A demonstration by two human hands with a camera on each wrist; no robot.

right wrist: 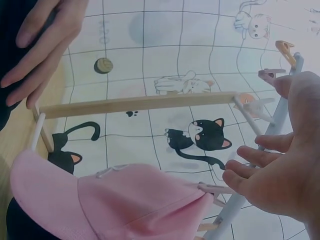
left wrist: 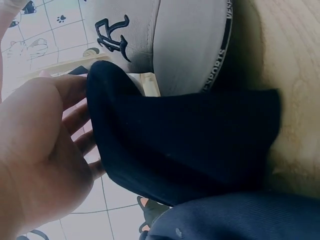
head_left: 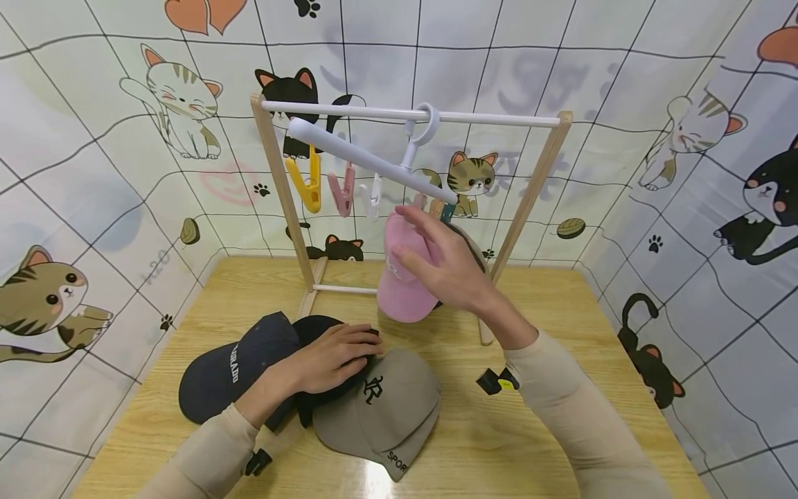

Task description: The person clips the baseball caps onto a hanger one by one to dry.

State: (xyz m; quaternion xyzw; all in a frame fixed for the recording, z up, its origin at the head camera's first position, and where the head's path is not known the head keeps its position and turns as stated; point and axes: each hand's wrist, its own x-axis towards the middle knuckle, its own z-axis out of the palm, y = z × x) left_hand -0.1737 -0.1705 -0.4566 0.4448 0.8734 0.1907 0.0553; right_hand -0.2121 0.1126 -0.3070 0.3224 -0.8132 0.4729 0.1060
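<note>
Now: L hand [head_left: 330,360] fingers relaxed, touching blk cap [left wrist: 185,142] | R hand [head_left: 447,267] fingers straight, empty, nr pink cap [head_left: 402,294]

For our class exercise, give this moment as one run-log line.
left hand: touching black cap | right hand: near pink cap, not gripping it | pink cap: hanging below hanger | gray cap: on table

In the head view, the right hand [head_left: 445,263] covers part of the pink cap [head_left: 404,298], whose lettering is too small to read; a dark-edged thing [head_left: 472,242] behind is mostly hidden. The left hand [head_left: 330,357] hides part of the black cap [head_left: 314,327]. The left wrist view cuts off the grey cap [head_left: 402,395] and navy cap [head_left: 268,346].
</note>
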